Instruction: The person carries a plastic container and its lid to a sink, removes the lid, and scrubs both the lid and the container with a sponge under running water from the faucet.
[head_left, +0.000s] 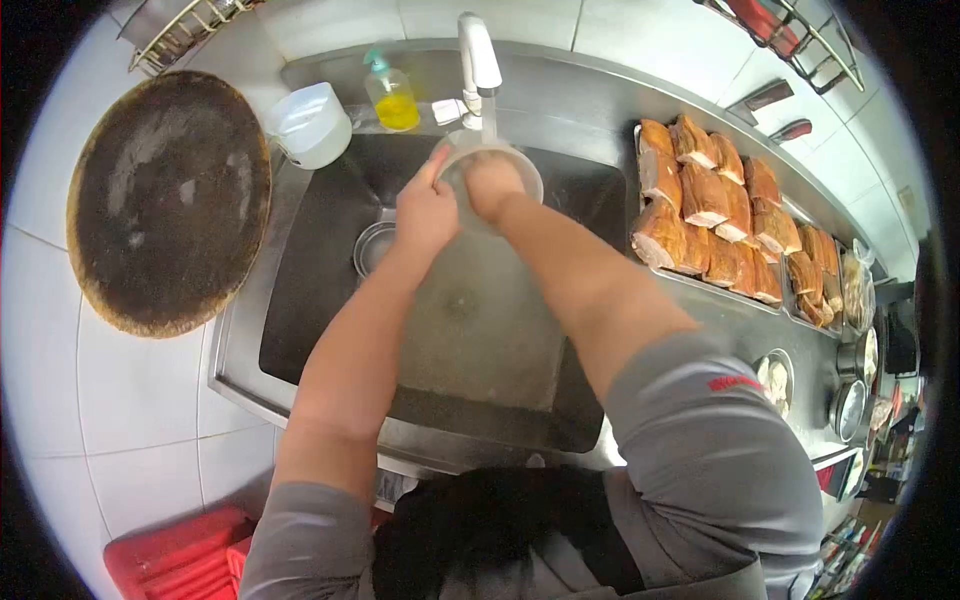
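Left hand point(428, 207) grips bowl point(533, 180) by the rim, probably steadying it under the tap point(480, 58) just beyond the fingers. Right hand point(495, 187) is inside; blurred, can't tell its grip.

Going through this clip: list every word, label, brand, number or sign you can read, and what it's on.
Readable text: none.
Red lettering on the right sleeve: too blurred to read.
Pump bottle: no legible label.
Bowl: no lettering seen.
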